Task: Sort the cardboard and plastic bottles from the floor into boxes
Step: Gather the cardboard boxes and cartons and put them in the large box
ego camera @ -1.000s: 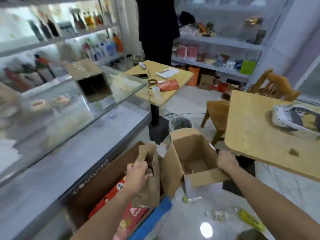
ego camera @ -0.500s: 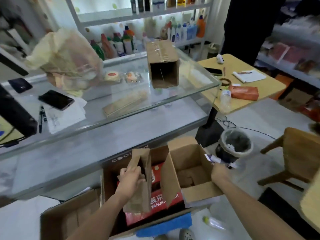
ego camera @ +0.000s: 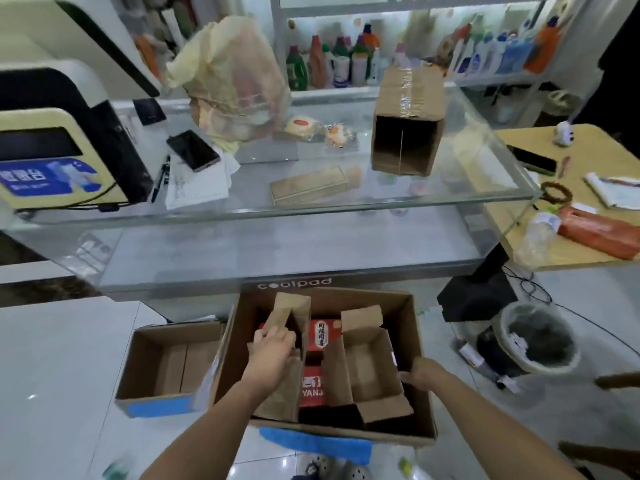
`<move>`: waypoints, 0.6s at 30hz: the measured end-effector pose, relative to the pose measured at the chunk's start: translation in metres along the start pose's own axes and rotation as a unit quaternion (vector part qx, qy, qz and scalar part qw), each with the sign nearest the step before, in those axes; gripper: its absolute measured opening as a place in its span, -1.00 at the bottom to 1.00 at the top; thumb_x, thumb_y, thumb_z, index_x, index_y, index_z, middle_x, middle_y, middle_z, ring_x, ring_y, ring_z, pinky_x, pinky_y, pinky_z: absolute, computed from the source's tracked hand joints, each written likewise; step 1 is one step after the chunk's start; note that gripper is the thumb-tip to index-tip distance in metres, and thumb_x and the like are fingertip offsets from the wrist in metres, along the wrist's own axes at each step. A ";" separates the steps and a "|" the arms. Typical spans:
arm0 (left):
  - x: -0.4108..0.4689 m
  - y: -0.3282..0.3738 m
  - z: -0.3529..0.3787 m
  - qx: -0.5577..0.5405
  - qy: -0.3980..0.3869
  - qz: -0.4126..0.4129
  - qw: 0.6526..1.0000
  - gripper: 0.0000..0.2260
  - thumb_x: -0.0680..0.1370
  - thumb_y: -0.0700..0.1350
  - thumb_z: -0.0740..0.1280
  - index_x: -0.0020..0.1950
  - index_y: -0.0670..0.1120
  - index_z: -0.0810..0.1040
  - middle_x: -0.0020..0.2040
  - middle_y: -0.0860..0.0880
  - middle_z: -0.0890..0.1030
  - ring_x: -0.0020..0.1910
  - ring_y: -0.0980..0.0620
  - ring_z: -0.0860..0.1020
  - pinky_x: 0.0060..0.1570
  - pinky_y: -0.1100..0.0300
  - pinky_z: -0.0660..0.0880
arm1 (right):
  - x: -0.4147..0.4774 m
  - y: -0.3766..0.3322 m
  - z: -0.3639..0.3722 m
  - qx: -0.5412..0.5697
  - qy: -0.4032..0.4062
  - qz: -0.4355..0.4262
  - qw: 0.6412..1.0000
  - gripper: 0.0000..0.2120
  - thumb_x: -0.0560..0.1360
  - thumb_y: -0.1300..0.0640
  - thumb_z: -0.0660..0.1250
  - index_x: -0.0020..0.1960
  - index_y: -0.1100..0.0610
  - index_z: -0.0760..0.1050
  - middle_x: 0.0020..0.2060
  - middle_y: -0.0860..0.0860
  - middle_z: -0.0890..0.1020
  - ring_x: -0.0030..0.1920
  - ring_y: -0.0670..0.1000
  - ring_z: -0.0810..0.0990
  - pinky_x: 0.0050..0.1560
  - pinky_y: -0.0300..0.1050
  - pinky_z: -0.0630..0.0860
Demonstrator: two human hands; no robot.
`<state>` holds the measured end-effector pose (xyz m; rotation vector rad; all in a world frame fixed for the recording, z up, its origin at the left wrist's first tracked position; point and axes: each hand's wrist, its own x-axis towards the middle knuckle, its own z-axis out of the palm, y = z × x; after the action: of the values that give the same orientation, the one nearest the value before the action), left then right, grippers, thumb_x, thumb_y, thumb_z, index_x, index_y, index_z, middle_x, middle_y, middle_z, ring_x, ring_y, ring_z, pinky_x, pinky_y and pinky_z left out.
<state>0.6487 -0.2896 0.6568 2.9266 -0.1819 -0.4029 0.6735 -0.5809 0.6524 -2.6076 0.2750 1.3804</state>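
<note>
A large open cardboard box (ego camera: 419, 344) stands on the floor in front of the counter, with a red printed carton (ego camera: 317, 365) lying inside. My left hand (ego camera: 275, 351) grips a narrow brown cardboard box (ego camera: 289, 313) standing on end inside the large one. My right hand (ego camera: 420, 374) grips the edge of a small open cardboard box (ego camera: 370, 365) that sits inside the large box at its right. A smaller, low cardboard box (ego camera: 169, 362) with blue tape lies to the left. Blurred plastic bottles (ego camera: 403, 464) lie on the floor at the bottom edge.
A glass display counter (ego camera: 311, 216) runs right behind the boxes, carrying a taped cardboard box (ego camera: 408, 98), a phone and a yellow bag. A bin (ego camera: 540, 337) stands to the right beside a wooden table (ego camera: 568, 188) with a bottle. White tiled floor (ego camera: 52, 375) spreads left.
My view swung left toward the counter. Both hands carried their cardboard pieces over and down into the large box, the small open box now resting inside it.
</note>
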 end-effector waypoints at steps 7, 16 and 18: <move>0.008 0.000 0.007 0.010 0.017 -0.036 0.999 -0.80 0.59 -0.09 0.19 0.21 0.03 0.41 0.27 0.02 0.45 0.31 -0.02 0.35 0.35 -0.06 0.26 | 0.004 -0.014 -0.018 -0.032 0.006 -0.017 0.999 -0.47 0.61 -0.11 0.11 0.39 0.27 0.31 0.31 0.16 0.47 0.28 0.10 0.47 0.10 -0.14 0.39; -0.006 0.003 0.026 0.042 -0.244 -0.043 0.968 -0.25 0.60 0.23 0.05 0.56 -0.09 -0.30 0.56 -0.07 -0.30 0.54 -0.07 -0.29 0.49 -0.09 -0.24 | 0.005 -0.030 -0.012 -0.077 0.041 -0.068 0.994 -0.27 0.60 -0.19 0.06 0.56 0.15 -0.17 0.56 0.10 -0.05 0.56 0.11 -0.05 0.50 0.07 0.04; 0.005 0.015 0.019 0.038 -0.216 -0.029 0.975 -0.28 0.62 0.23 0.00 0.55 -0.08 -0.32 0.56 -0.06 -0.32 0.54 -0.06 -0.31 0.48 -0.09 -0.26 | 0.002 -0.030 -0.010 -0.113 0.084 -0.084 0.987 -0.25 0.59 -0.24 0.00 0.57 0.10 -0.24 0.55 0.06 -0.19 0.55 0.07 -0.20 0.50 0.14 -0.09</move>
<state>0.6463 -0.3080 0.6402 2.8789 -0.1724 -1.0612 0.6896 -0.5541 0.6587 -2.8578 -0.0841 1.2012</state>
